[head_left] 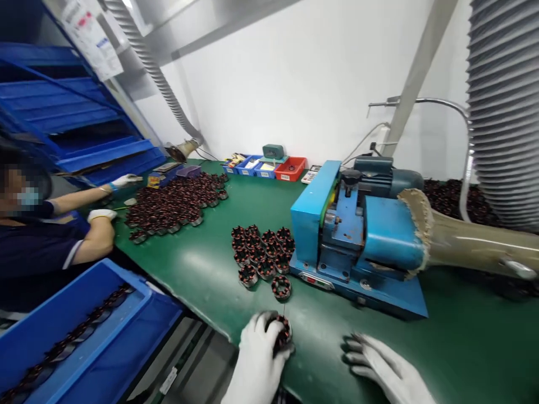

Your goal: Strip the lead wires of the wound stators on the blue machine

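My left hand, in a white glove, is wrapped round a motor stator with copper windings, near the table's front edge. A thin wire sticks up from that stator. To the right, my right hand hovers at the table's surface with its dark-tipped fingers stretched out, holding nothing. Just beyond the left hand lies a single stator. Behind it stands a cluster of several more stators, beside the base of a blue machine.
A co-worker's gloved hands are at the left by a large pile of stators. A blue crate with a row of stators stands at lower left. Small bins line the wall. A duct joins the machine.
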### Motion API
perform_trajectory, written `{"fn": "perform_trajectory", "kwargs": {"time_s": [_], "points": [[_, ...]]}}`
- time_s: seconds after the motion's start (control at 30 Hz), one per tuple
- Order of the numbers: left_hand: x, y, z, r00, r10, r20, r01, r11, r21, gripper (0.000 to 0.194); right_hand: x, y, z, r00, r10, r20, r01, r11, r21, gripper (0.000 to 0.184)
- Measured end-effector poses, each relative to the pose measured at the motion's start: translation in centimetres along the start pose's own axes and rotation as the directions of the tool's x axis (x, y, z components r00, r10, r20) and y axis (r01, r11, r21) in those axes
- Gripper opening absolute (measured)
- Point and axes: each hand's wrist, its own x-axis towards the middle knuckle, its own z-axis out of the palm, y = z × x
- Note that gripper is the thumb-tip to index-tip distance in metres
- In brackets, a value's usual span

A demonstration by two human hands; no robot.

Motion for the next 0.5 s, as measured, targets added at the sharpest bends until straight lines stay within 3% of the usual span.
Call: {"fn": "perform_trajectory", "kwargs": {"time_s": [0.07,0.17,0.27,0.4,0.5], "points": [[-1.0,1.3,2.0,0.998,-0.026,0.058,0.034,0.991,-0.128,0.043,-0.2,-0.4,1.3,0.997,-0.008,0.072,0.002,0.997,0.074,0.05],[-1.2,2.8,4.7,1.0,0.009,0.021,-0.004,0.976,-0.22,0.069,0.4,-0.3,2.6,0.994,-0.049,0.096,0.046,0.998,0.039,0.047],[-0.3,3.5,6.2,0.994,0.08,0.076,-0.049,0.937,-0.345,0.065,1.2,-0.3,3.0,0.99,-0.083,0.117,0.086,0.996,-0.017,0.036],[0.5,4.8,6.4,0.972,0.011,0.236,0.13,0.81,-0.572,0.064,1.2,-1.4,3.0,0.985,-0.147,0.092,0.148,0.989,-0.005,0.028],[0.3,7.1,5.2,0.958,0.054,0.281,0.162,0.708,-0.688,0.065,1.1,-3.2,1.9,0.975,-0.218,0.041,0.217,0.976,0.037,0.031]]}}
